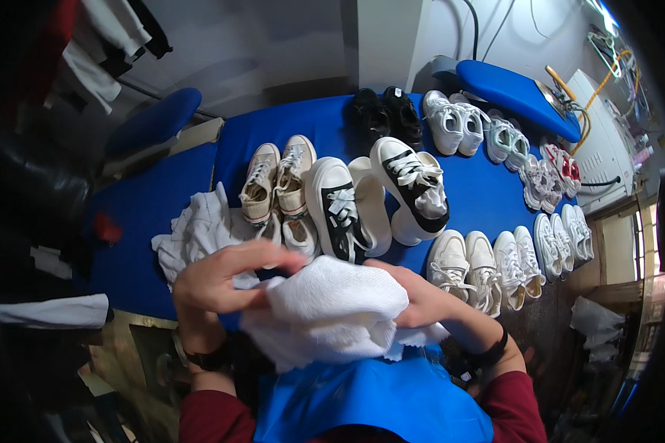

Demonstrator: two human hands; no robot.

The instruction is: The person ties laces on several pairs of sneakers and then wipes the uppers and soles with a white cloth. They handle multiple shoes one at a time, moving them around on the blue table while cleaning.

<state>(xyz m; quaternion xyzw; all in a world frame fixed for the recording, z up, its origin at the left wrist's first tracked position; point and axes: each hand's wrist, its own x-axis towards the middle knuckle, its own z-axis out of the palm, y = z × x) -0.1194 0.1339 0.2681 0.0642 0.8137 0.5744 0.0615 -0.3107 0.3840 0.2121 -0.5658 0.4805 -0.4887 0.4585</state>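
Note:
My right hand (418, 293) grips the right side of a bunched white cloth (338, 299), held above a blue apron at the near edge of the table. At the cloth's left side is my left hand (227, 277), slightly blurred, its thumb and fingers spread around the edge; whether it pinches the cloth cannot be told. Just beyond stand a black-and-white platform sneaker (335, 205) and another (410, 183) with white stuffing in its opening. Cream canvas sneakers (260, 180) lie left of them, with a second white cloth (197, 232) crumpled nearby.
Several pairs of white shoes (485, 271) line the right edge of the blue-covered table (471, 194). Black shoes (388, 116) and more pale pairs stand along the back. A blue padded ironing board (515, 94) juts over the back right. Clothes (111, 27) hang at the upper left.

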